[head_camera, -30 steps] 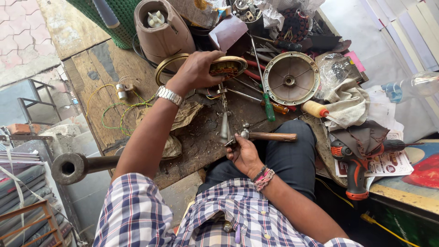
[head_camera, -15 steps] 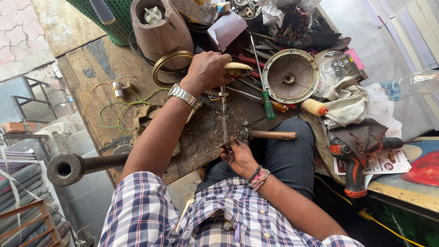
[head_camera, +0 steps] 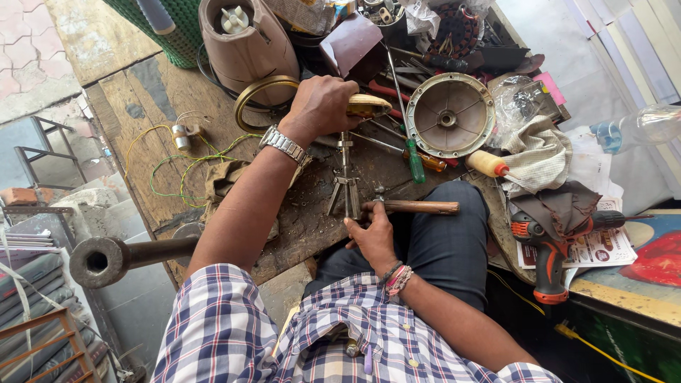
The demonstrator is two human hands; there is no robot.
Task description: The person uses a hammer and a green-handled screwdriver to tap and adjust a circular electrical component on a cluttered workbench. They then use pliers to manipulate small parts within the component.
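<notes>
While the person is sitting at a scarred wooden worktop crowded with tools, the left hand is closing over a brass-coloured part near a brass ring, and the right hand is gripping the wooden handle of a hammer lying at the near edge. Between the two hands a three-legged metal puller is standing on the grimy wood. A round grey motor housing is lying just right of the left hand, with a green-handled screwdriver below it. A brown blender base is standing at the far side, and yellow-green wire is trailing across the left part. An orange cordless drill is resting on rags at the right. Paving bricks are showing beyond the worktop, and a thick steel pipe is jutting out at lower left.
</notes>
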